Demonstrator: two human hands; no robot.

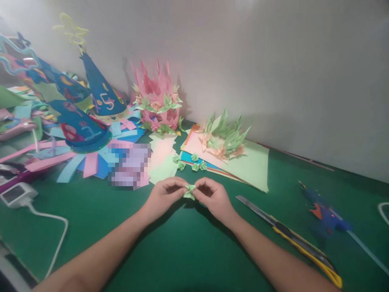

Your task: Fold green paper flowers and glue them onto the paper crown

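Both hands work at the middle of the green bench (179,251), between its near and far edges. The left hand (165,196) pinches one side of a small folded green paper piece (189,193) between thumb and fingertips. The right hand (214,200) pinches the opposite side in the same manner. The paper piece is thus held between the two hands, just above the bench surface; its exact fold is too small to tell.

Toward the far edge, just beyond the hands, five green paper rosettes (196,166) lie in a loose group. Next to them, a stack of coloured paper sheets (255,170) carries a green paper crown (225,138) with peach-coloured flowers. A pink paper crown (154,89) stands near the far edge, to the left of the stack. Toward the far left corner are blue cone hats (100,93) with cut-out decorations, among pink and blue paper strips.

To the right of the right hand, a yellow-and-black utility knife (294,239) lies diagonally, blade exposed and directed toward the far edge. Further right, well apart from the hands, is a blue glue gun (331,219), partly blurred. A white device (18,195) with a white cable rests near the left edge
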